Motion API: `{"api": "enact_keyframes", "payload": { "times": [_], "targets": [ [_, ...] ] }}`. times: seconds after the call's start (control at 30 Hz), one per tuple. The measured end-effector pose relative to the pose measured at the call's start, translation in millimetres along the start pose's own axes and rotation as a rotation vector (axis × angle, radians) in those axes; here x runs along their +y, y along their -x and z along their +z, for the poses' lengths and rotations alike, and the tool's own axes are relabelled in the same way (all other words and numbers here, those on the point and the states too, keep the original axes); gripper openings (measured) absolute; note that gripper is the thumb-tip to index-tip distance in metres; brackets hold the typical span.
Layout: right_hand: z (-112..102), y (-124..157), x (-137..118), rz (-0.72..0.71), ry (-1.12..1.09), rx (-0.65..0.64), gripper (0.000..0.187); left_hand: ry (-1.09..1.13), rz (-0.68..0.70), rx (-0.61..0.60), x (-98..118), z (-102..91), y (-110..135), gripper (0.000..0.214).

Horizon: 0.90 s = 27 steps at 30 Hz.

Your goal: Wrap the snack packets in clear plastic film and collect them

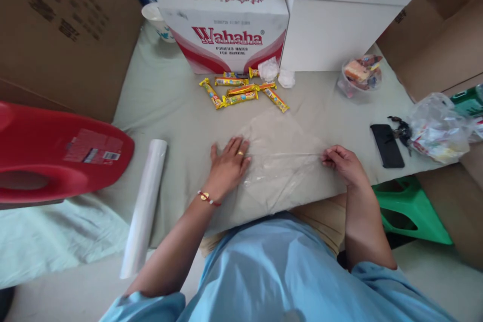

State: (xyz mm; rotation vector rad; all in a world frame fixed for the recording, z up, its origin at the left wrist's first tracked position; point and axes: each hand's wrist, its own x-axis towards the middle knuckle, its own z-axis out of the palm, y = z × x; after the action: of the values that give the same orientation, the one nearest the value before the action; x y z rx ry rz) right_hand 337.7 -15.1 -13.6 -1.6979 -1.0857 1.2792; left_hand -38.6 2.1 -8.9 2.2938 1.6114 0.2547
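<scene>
A clear plastic sheet [281, 153] lies spread on the cloth-covered table [177, 115] in front of me. My left hand [228, 161] rests flat on its left edge, fingers stretched out, a ring on one finger and a red bracelet at the wrist. My right hand [343, 163] pinches the sheet's right corner with curled fingers. Several yellow candy bars [241, 91] lie in a loose pile beyond the sheet, with two small white wrapped pieces [268, 69] beside them.
A roll of clear film [145, 204] lies left of me. A red plastic stool [56, 153] is at far left. A Wahaha box [226, 30] and white boxes stand behind. At right are a snack tub [360, 78], a black phone [387, 145], keys, a plastic bag [439, 128] and a green stool [409, 209].
</scene>
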Motion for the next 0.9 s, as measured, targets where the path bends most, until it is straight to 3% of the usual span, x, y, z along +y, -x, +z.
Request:
{"api": "enact_keyframes", "payload": {
  "times": [0.07, 0.13, 0.2, 0.27, 0.33, 0.37, 0.43, 0.53, 0.6, 0.67, 0.73, 0.8, 0.9],
  "targets": [
    [-0.5, -12.3, -2.4, -0.033, 0.048, 0.024, 0.047, 0.020, -0.112, -0.066, 0.1, -4.7, 18.9, 0.057],
    [-1.4, -21.4, -6.2, -0.095, 0.162, 0.088, 0.042, 0.095, -0.186, -0.052, 0.8, -18.9, 37.9, 0.060],
    [-1.0, -23.8, -13.5, -0.222, 0.329, 0.252, 0.038, 0.160, -0.216, 0.106, 4.8, -42.0, 50.8, 0.061],
    [4.0, -16.9, -25.1, -0.376, 0.456, 0.455, 0.034, 0.316, -0.199, 0.280, 14.2, -66.4, 52.9, 0.049],
    [17.1, -1.5, -38.4, -0.482, 0.500, 0.582, 0.032, 0.578, -0.182, 0.354, 27.4, -82.1, 41.8, 0.027],
    [27.2, 8.2, -43.8, -0.511, 0.513, 0.581, 0.031, 0.713, -0.169, 0.370, 33.7, -84.2, 31.5, 0.020],
    [53.6, 28.2, -47.9, -0.578, 0.569, 0.431, 0.031, 0.786, -0.062, 0.331, 41.8, -76.2, 3.9, 0.017],
    [95.0, 50.2, -32.1, -0.764, 0.712, -0.069, 0.038, 0.445, 0.195, 0.148, 36.4, -43.0, -40.0, 0.035],
    [108.9, 58.0, -11.1, -0.853, 0.826, -0.336, 0.050, 0.210, 0.235, 0.029, 22.5, -18.1, -58.0, 0.045],
    [103.8, 63.0, 10.2, -0.879, 0.917, -0.469, 0.060, 0.050, 0.182, -0.067, 5.3, 1.4, -60.9, 0.051],
    [82.0, 66.7, 26.1, -0.857, 0.953, -0.492, 0.063, -0.020, 0.113, -0.065, -9.7, 12.8, -49.2, 0.055],
    [52.3, 68.6, 35.2, -0.805, 0.948, -0.432, 0.061, -0.023, 0.028, -0.011, -18.5, 17.1, -27.9, 0.058],
    [14.4, 64.3, 36.4, -0.719, 0.904, -0.174, 0.046, 0.062, -0.179, 0.119, -18.1, 14.8, 7.1, 0.062]
  ]
}}
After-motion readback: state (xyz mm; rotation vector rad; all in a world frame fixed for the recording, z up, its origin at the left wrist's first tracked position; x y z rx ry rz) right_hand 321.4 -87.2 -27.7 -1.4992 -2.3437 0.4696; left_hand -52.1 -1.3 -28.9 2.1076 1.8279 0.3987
